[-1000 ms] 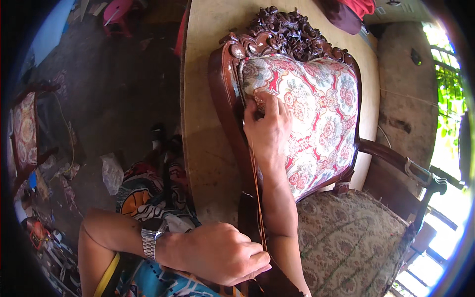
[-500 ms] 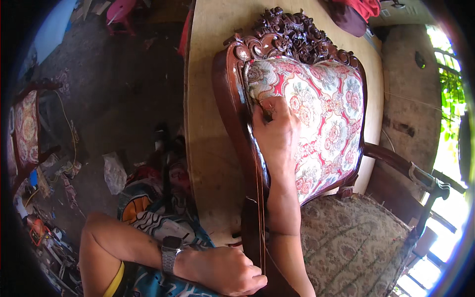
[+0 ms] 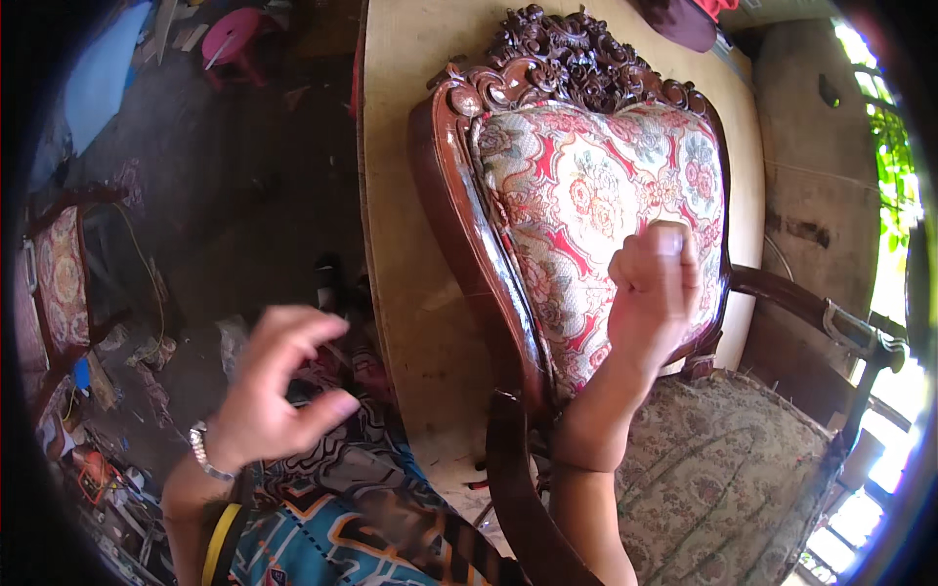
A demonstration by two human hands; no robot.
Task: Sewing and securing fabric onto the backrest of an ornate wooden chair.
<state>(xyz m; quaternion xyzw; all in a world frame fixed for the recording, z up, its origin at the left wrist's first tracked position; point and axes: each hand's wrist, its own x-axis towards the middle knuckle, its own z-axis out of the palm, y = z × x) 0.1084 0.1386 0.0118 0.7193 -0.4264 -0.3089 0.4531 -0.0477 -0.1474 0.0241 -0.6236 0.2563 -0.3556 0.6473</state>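
Observation:
A dark carved wooden armchair (image 3: 440,176) has a padded back (image 3: 586,195) in red, cream and grey floral fabric. In front of the lower right of that padding is my right hand (image 3: 660,278), fingers curled into a fist. Whatever it may hold is hidden. My left hand (image 3: 283,381), a metal-banded watch on its wrist, hovers left of the chair, slightly blurred. Its thumb and fingers are apart, and nothing shows between them. My right forearm passes behind the near armrest (image 3: 513,469) and over the worn patterned seat (image 3: 713,479).
Behind the chair is a pale wooden board (image 3: 410,332). Another chair (image 3: 63,273) with similar fabric stands far left, a pink stool (image 3: 234,44) at the back. Scraps and tools (image 3: 98,479) litter the floor. The far armrest (image 3: 801,293) reaches toward a bright window.
My right hand has left the padding's left edge and moved right and down. My left hand has risen leftward and opened. The taut threads between them no longer show clearly.

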